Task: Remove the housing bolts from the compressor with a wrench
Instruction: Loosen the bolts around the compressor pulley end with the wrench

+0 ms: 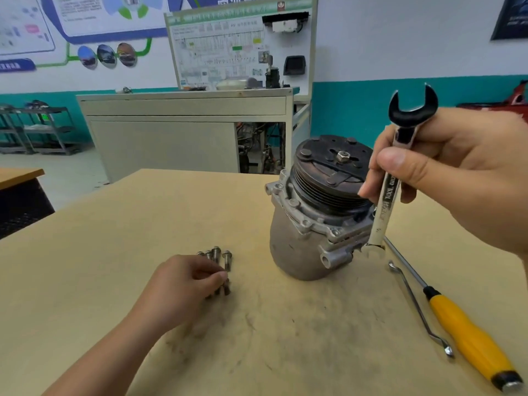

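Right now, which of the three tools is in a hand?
The big wrench, gripped by the right hand; thin wrench and yellow screwdriver lie flat.

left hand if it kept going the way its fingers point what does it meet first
The left hand points at the row of loose bolts; its fingertips already seem to touch them. Beyond, probably the compressor, depth unclear.

Bolts [218,262] left of compressor [311,221]; screwdriver [457,318] right.

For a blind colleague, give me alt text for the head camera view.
The right hand holds a wrench upright against the compressor standing on a wooden table. The left hand curls over several loose bolts lying beside it.
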Tool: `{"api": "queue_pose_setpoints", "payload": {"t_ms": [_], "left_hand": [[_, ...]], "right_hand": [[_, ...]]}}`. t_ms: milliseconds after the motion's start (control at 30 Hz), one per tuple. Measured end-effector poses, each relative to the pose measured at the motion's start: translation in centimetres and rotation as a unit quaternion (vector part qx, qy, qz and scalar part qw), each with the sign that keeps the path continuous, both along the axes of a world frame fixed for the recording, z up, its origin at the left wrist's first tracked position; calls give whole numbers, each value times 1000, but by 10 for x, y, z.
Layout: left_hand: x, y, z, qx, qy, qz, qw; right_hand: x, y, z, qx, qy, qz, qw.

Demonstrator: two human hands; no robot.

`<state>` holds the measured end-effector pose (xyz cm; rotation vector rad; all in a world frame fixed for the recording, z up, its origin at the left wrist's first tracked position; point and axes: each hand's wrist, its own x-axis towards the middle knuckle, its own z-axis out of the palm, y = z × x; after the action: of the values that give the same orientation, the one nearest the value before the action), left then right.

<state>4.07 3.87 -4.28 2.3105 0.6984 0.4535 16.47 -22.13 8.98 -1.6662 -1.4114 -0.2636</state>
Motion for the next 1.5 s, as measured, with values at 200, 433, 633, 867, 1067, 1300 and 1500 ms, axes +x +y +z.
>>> {"api": "queue_pose_setpoints", "payload": {"t_ms": [200, 433, 633, 867, 1067, 1300, 1500], "left_hand": [[18, -1, 1, 85, 79, -32, 993], [21, 1, -8, 113, 66, -48, 990], [25, -2, -14, 132, 27, -55, 989], [30, -51, 8, 139, -206, -107, 963], [63, -93, 30, 35, -218, -152, 963], [80, -88, 27, 35, -249, -175, 952], [85, -59, 27, 30, -242, -228, 943]], "right_hand": [[3, -1, -1, 4, -11, -4, 1000], [5, -6, 2, 26, -24, -49, 998], [26, -16, 1, 77, -6, -173, 982], [33, -23, 2, 96, 23, -187, 977], [30, -21, 0, 85, 27, -149, 985], [29, -24, 2, 103, 36, -114, 988], [26, -23, 2, 136, 92, -48, 985]]}}
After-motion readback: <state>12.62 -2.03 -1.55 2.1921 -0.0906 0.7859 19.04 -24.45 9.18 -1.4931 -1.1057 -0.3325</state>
